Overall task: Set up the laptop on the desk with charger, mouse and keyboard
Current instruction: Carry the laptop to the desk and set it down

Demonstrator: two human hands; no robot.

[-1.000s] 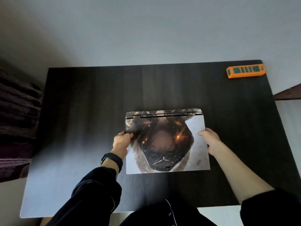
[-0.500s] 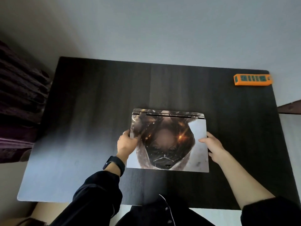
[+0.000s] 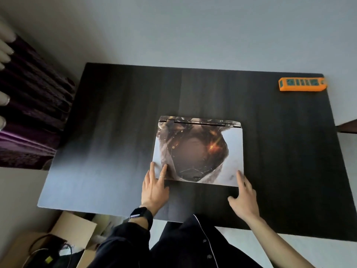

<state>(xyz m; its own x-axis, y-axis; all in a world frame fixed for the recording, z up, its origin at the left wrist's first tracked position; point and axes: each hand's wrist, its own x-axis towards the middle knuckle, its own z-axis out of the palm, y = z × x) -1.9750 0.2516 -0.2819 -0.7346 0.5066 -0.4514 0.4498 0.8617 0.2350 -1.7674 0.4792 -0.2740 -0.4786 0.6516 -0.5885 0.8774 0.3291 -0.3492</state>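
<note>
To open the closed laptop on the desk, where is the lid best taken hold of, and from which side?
Probably the lid's near edge, approached from the person's side. The laptop lies flat and shut with its hinge along the far edge, so the near edge is the one that lifts. The left hand and right hand are already at its near corners, fingers on the lid, neither closed in a grip.

Desk (image 3: 116,117) is dark, almost black woodgrain. Laptop (image 3: 199,151) lid has a brown and pale grey printed skin with orange sparks. Power strip (image 3: 302,84) is bright orange with teal sockets, I think. Curtain (image 3: 29,113) looks purple-black striped, and the watch (image 3: 142,214) is black.
</note>
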